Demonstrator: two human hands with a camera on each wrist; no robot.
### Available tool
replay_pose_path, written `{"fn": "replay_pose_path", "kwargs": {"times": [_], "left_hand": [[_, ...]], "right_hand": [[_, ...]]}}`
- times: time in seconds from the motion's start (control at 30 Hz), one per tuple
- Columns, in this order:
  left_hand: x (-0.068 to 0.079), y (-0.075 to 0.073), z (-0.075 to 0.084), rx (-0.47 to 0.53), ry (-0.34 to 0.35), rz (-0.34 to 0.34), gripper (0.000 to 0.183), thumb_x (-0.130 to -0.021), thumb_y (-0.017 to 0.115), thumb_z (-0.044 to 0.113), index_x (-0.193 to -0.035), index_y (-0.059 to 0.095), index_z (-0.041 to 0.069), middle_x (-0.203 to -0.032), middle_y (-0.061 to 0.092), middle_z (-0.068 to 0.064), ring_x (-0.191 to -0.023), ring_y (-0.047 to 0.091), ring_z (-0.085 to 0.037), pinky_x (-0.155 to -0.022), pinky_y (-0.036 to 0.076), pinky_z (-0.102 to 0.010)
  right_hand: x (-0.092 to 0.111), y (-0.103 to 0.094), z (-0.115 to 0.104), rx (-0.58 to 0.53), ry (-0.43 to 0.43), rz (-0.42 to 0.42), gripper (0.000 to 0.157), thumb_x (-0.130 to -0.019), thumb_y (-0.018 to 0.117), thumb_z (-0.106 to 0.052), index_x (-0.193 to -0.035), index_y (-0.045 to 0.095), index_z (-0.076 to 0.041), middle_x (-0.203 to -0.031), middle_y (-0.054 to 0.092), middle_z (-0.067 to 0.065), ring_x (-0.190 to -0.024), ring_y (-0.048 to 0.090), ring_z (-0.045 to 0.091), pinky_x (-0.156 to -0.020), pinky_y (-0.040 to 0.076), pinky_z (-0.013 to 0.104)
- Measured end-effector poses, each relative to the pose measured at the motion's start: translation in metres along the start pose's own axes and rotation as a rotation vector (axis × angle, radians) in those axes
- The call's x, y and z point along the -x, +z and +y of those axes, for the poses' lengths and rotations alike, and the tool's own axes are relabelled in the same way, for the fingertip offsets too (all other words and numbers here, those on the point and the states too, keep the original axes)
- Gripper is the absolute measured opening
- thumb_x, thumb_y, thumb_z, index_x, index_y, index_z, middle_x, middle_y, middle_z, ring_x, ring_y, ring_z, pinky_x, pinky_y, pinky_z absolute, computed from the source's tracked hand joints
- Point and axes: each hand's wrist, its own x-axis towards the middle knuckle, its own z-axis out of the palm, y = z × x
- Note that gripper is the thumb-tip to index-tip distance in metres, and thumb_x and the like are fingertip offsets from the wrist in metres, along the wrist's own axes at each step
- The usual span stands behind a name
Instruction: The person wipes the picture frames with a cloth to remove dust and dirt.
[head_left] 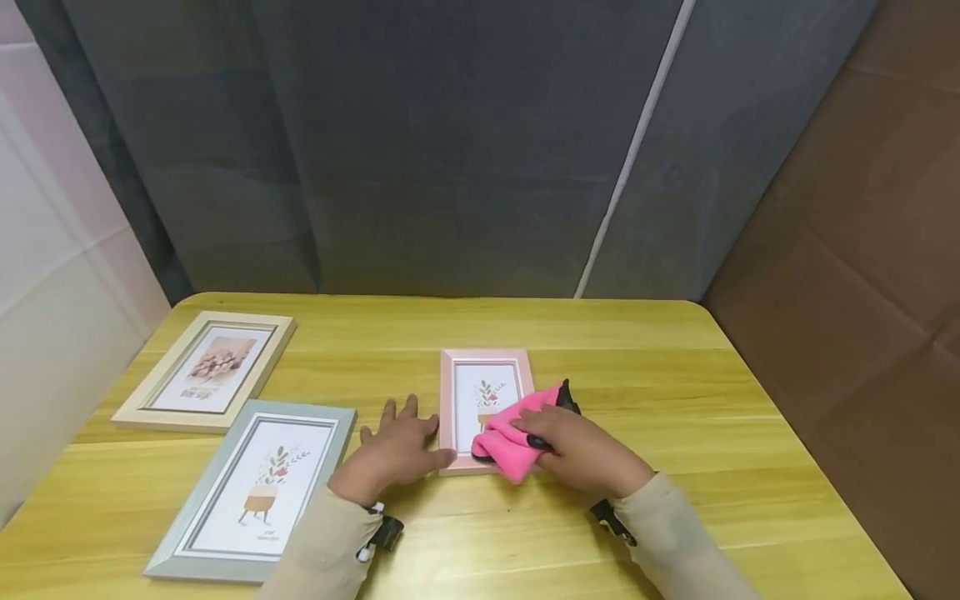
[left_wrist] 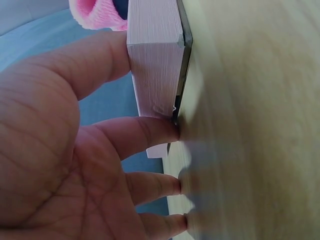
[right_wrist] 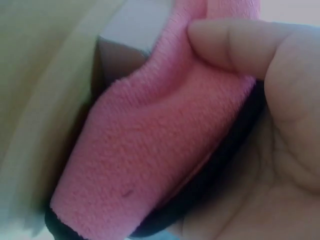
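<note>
A small pink picture frame [head_left: 447, 400] lies face up in the middle of the table, with a potted-plant print inside. My left hand [head_left: 397, 450] is at its left side, fingers spread on the wood. In the left wrist view, the thumb and one finger touch the side of the frame [left_wrist: 156, 75]. My right hand [head_left: 588, 450] grips a folded pink cloth [head_left: 513, 454] with black edging, over the lower right of the frame. The right wrist view shows the thumb pressed on the fuzzy cloth [right_wrist: 145, 145], which hides part of the frame behind it.
At the left lie two more picture frames: a cream one [head_left: 273, 350] at the back and a larger grey-green one [head_left: 217, 467] in front, its near right corner behind the left sleeve. Dark fabric [head_left: 450, 150] hangs behind the wooden table [head_left: 637, 350].
</note>
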Motion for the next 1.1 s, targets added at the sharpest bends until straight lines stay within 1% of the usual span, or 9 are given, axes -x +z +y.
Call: {"fn": "replay_pose_path", "kwargs": {"times": [0.1,0.23,0.4,0.53,0.7,0.87,0.97,1.03,1.1], "left_hand": [[0.000,0.000,-0.001,0.003,-0.002,-0.004,0.066,-0.092,0.065,0.048,-0.141,0.056,0.005,-0.157,0.019,-0.032,-0.142,0.008,-0.058,-0.100,0.010,-0.082],[0.001,-0.002,-0.001,0.002,0.004,-0.016,0.066,-0.092,0.065,0.048,-0.141,0.055,0.005,-0.157,0.018,-0.033,-0.142,0.008,-0.058,-0.100,0.010,-0.081],[0.002,-0.005,-0.001,0.004,0.010,-0.025,0.065,-0.092,0.066,0.046,-0.141,0.055,0.004,-0.157,0.018,-0.033,-0.142,0.007,-0.058,-0.100,0.011,-0.081],[0.002,-0.005,0.001,0.010,0.011,-0.031,0.064,-0.092,0.066,0.044,-0.141,0.056,0.004,-0.157,0.018,-0.033,-0.142,0.007,-0.058,-0.100,0.010,-0.081],[0.002,-0.005,0.001,0.012,0.007,-0.033,0.064,-0.092,0.066,0.044,-0.141,0.056,0.004,-0.157,0.018,-0.033,-0.142,0.008,-0.058,-0.101,0.010,-0.081],[0.002,-0.004,0.001,0.025,0.002,-0.029,0.065,-0.091,0.066,0.046,-0.141,0.056,0.005,-0.157,0.018,-0.032,-0.143,0.007,-0.056,-0.102,0.009,-0.080],[0.001,-0.003,0.000,0.029,-0.002,-0.025,0.067,-0.091,0.066,0.049,-0.141,0.056,0.005,-0.158,0.018,-0.031,-0.143,0.006,-0.056,-0.102,0.008,-0.080],[0.001,-0.002,-0.001,0.031,-0.003,-0.021,0.067,-0.091,0.066,0.049,-0.141,0.056,0.006,-0.158,0.018,-0.031,-0.143,0.007,-0.056,-0.102,0.008,-0.080],[0.001,-0.002,-0.002,0.033,-0.002,-0.018,0.067,-0.091,0.066,0.049,-0.141,0.056,0.006,-0.158,0.018,-0.032,-0.143,0.007,-0.056,-0.102,0.008,-0.080]], "right_hand": [[-0.003,0.002,-0.004,0.052,0.012,0.026,0.044,-0.094,0.062,-0.008,-0.138,0.059,-0.008,-0.142,0.055,0.013,-0.135,0.046,0.033,-0.114,0.031,0.048],[-0.015,0.001,-0.005,0.068,0.094,0.015,0.047,-0.094,0.065,-0.011,-0.141,0.059,-0.016,-0.144,0.054,0.008,-0.135,0.046,0.031,-0.112,0.034,0.047],[-0.045,-0.004,0.003,0.085,0.182,-0.016,0.051,-0.096,0.064,-0.010,-0.145,0.054,-0.019,-0.149,0.048,0.007,-0.139,0.042,0.030,-0.114,0.031,0.046],[-0.070,-0.007,0.014,0.112,0.221,0.001,0.051,-0.097,0.063,-0.010,-0.146,0.052,-0.018,-0.148,0.049,0.007,-0.138,0.043,0.029,-0.114,0.031,0.044],[-0.087,-0.007,0.023,0.060,0.248,0.046,0.049,-0.096,0.062,-0.009,-0.144,0.055,-0.017,-0.144,0.053,0.008,-0.135,0.046,0.030,-0.113,0.033,0.047],[-0.086,-0.013,0.027,-0.039,0.257,0.078,0.048,-0.095,0.060,-0.006,-0.142,0.057,-0.017,-0.140,0.058,0.006,-0.129,0.052,0.027,-0.110,0.037,0.044],[-0.086,-0.021,0.026,-0.062,0.243,0.144,0.047,-0.096,0.058,-0.005,-0.142,0.057,-0.017,-0.139,0.058,0.003,-0.129,0.053,0.024,-0.109,0.039,0.041],[-0.089,-0.026,0.023,-0.055,0.227,0.197,0.046,-0.097,0.059,-0.006,-0.142,0.057,-0.017,-0.139,0.058,0.003,-0.129,0.053,0.024,-0.109,0.039,0.041],[-0.096,-0.026,0.021,-0.030,0.213,0.229,0.046,-0.097,0.060,-0.007,-0.142,0.056,-0.017,-0.140,0.058,0.003,-0.131,0.051,0.025,-0.110,0.038,0.041]]}}
